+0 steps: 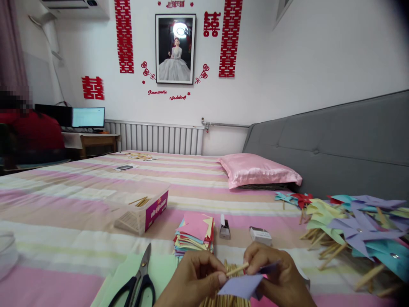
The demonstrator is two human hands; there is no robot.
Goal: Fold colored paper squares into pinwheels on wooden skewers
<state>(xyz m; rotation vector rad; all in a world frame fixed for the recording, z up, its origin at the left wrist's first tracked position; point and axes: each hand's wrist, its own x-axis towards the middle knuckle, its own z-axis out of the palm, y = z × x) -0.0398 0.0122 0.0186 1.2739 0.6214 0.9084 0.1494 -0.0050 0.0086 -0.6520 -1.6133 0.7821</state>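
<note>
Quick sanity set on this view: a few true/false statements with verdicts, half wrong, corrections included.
1. The left hand and right hand both have fingers on a wooden stick. True.
2. The folded paper at the hands is yellow. False: it is light purple.
3. The scissors lie on the pillow. False: they lie on green paper, to the left of the hands.
4. The stack of paper squares has a pink sheet on top. True.
5. The pinwheels lie beside the plastic box. False: they are at the far right, near the grey headboard.
6. Thin sticks show in the plastic box. True.
</note>
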